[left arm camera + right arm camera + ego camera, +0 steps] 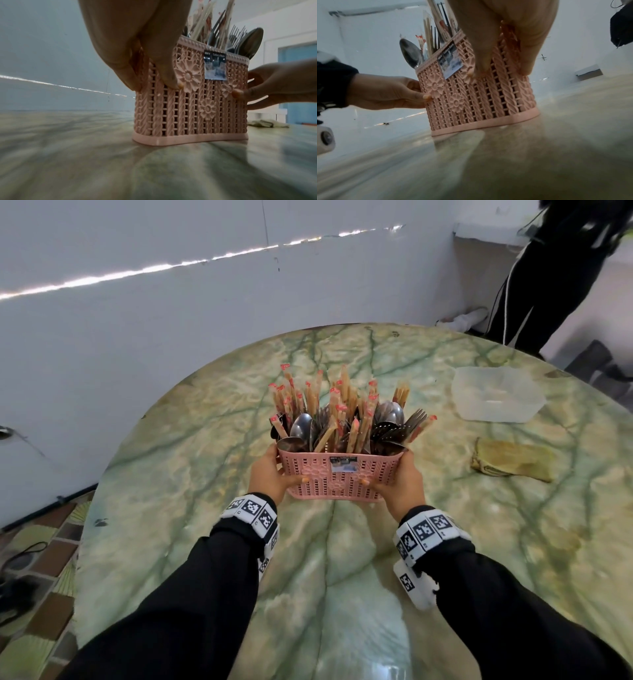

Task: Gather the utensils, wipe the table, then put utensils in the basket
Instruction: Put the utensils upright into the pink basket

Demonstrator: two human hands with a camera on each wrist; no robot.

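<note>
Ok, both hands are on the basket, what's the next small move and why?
Probably let go. The basket already stands flat on the table, full of utensils, with the left hand and right hand gripping its ends.

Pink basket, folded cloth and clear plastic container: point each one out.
pink basket [342, 479], head view, on its front lattice wall.
folded cloth [510, 461], head view, on the middle of its top.
clear plastic container [493, 395], head view, on its lid's centre.
</note>
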